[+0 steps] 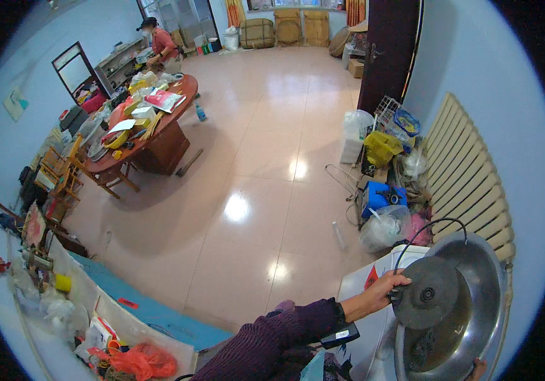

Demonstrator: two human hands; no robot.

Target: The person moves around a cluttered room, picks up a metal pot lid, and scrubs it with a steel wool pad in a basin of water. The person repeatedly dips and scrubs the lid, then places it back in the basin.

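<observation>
My left hand (378, 295) grips the edge of a round dark electric kettle base (432, 293), with a ring-shaped connector at its middle. The base is tilted over a large stainless steel basin (484, 281). A black cord (436, 220) loops up from near my left hand and comes down at the basin's far rim. Brownish liquid or residue shows in the bottom of the basin. Only a small part of my right hand (478, 370) is in view, at the basin's near right rim; the rest is cut off.
A white appliance or cabinet (360, 276) stands beside the basin. Plastic bags, a blue box (377, 195) and wire lie by the radiator (467, 176). A cluttered round table (189, 90) stands at left, a person (163, 45) behind it. A dark door (389, 52) stands ajar.
</observation>
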